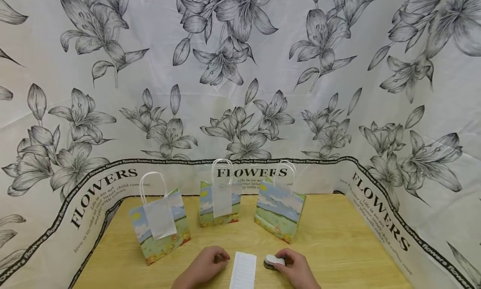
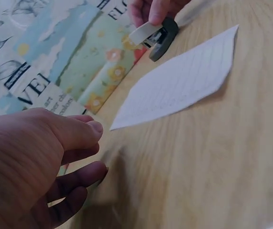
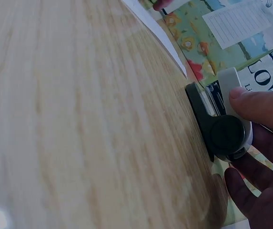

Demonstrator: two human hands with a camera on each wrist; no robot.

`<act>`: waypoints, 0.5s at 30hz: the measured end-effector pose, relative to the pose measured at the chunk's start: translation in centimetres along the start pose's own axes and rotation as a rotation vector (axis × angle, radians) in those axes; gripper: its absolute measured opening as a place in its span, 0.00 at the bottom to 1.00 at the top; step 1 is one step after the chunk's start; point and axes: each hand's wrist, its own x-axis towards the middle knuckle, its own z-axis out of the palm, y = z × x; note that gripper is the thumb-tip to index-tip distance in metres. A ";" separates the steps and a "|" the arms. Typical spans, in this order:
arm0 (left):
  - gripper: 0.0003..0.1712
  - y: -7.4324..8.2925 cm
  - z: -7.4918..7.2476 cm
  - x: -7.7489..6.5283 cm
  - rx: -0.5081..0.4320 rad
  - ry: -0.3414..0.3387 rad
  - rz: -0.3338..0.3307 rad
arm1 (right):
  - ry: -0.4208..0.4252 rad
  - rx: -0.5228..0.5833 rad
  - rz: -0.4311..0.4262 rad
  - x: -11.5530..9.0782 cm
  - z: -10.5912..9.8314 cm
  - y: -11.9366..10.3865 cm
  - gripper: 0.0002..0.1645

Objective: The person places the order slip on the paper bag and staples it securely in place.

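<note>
- The right hand's fingers point(image 3: 238, 97) hold a small stapler point(image 3: 227, 133) — thumb on its white upper arm, other fingers behind; the arm and dark base spread apart at the front.
- Whether the stapler's base rests on the table or hangs just above it is hard to make out.
- The left hand point(image 1: 206, 266) has its fingers loosely curved, with a moderate gap between thumb and fingertips and nothing in it.
- Between the hands lies a lined white slip of paper point(image 1: 243, 270), just beside each hand. The head view cuts off its near end; the left wrist view shows a shadow under one side. Its print is too small to read.
- Beyond the hands, three paper bags stand on the table point(image 1: 338, 239), all with landscape prints and white handles.
- The left bag point(image 1: 180, 216) stands at an angle near the table's left edge, a white slip covering part of its front.
- The middle bag point(image 1: 236, 205) stands farther back, towards the rear edge, a similar slip hiding much of its front.
- The right bag point(image 1: 279, 211) is turned at an angle beyond the stapler, its printed front in full view.
- Room for moving: wood surface runs from the right bag to the table's right edge. The near edge is out of view.
- A flower-printed white cloth point(image 1: 244, 72) lines the back and both sides; the bags hide some of its lettering.
</note>
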 end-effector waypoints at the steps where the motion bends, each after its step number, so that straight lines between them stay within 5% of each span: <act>1: 0.05 0.2 -0.1 0.6 0.019 -0.008 0.008 | 0.002 -0.012 -0.014 0.1 -0.1 0.0 0.14; 10: 0.09 0.7 -0.2 5.3 0.195 -0.041 0.077 | -0.033 -0.004 -0.036 1.4 -0.4 0.7 0.16; 15: 0.18 -0.2 0.1 6.4 0.246 -0.059 0.090 | -0.107 0.054 -0.006 1.8 -0.7 0.5 0.17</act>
